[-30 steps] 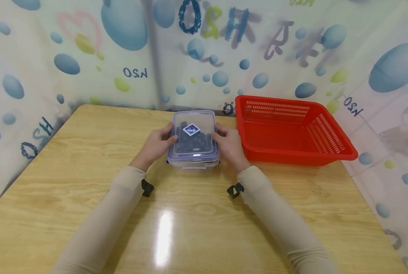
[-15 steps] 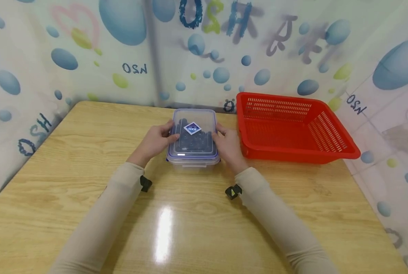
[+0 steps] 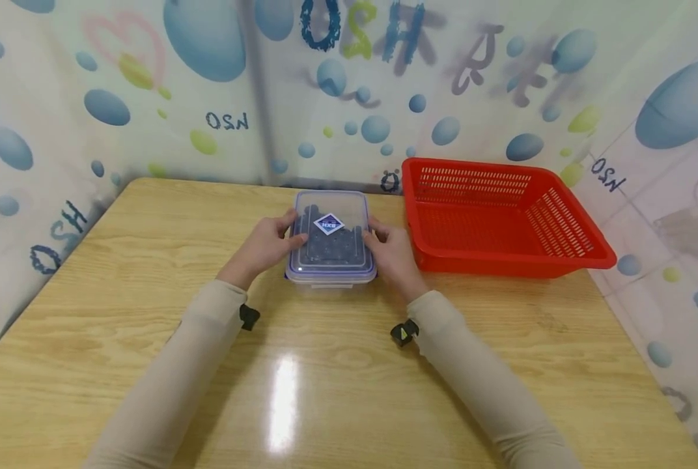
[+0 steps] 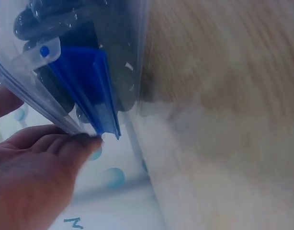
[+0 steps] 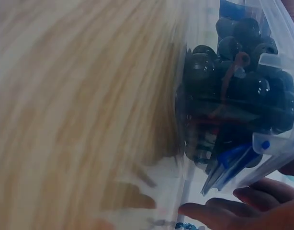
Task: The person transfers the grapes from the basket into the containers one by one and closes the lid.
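Note:
A clear food container stands on the table. Its transparent lid has a purple-blue seal line and a diamond label. Through the wall show dark, shiny, rounded pieces and something reddish. My left hand holds the lid by its left edge, thumb on top and fingers along the side. At the right edge my right hand grips it likewise. A blue side clip hangs slanting from the lid, unfastened, in the left wrist view. Another blue clip hangs loose in the right wrist view.
To the right of the container, close by my right hand, stands a red slotted plastic basket. The wooden table ends at a patterned curtain behind both.
The lid has settled lower, its front edge now level with the container's rim instead of slightly raised. Both hands keep their places at its sides; the camera has shifted slightly.

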Tool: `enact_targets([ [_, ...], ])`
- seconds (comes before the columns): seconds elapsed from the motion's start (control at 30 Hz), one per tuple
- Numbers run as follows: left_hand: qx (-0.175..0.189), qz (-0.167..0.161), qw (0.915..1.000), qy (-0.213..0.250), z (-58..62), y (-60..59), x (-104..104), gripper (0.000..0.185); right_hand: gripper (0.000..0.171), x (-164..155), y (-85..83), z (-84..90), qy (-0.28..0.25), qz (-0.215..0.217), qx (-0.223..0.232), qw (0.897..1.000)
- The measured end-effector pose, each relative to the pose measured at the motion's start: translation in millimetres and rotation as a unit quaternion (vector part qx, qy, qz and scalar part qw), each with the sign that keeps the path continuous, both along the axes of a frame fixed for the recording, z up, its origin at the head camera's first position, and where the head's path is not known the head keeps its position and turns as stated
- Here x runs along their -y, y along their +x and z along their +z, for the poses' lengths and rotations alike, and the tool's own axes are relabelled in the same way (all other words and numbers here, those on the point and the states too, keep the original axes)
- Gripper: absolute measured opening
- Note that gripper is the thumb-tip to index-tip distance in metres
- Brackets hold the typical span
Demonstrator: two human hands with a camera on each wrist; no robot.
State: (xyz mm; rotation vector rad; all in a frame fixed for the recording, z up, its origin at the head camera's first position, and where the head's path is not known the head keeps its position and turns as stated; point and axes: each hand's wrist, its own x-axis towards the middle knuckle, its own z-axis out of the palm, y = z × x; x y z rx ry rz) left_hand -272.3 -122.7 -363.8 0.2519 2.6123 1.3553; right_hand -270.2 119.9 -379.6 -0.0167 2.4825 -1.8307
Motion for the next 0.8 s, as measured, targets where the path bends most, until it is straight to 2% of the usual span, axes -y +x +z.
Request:
enact_targets([
  [0.2,0.001,0.009,0.9998,-0.017,-2.9,0.7,0.8,0.065,0.046,-0.1,-0.8,1.4,0.013,0.014,0.003,1.000],
  [0.43,0.015,0.017,0.9997,0.013,-1.7,0.9,4.3,0.064,0.047,-4.8,1.2,3.8,0.046,0.029,0.035,0.998],
  [0.67,0.014,0.026,0.9989,0.036,-3.7,0.3,4.0,0.063,0.047,-5.0,0.4,2.7,0.033,0.022,0.028,0.999],
  [0.8,0.017,0.033,0.9984,0.042,-5.9,-0.3,3.6,0.063,0.048,-6.2,-0.1,1.3,0.034,0.024,0.047,0.998],
])
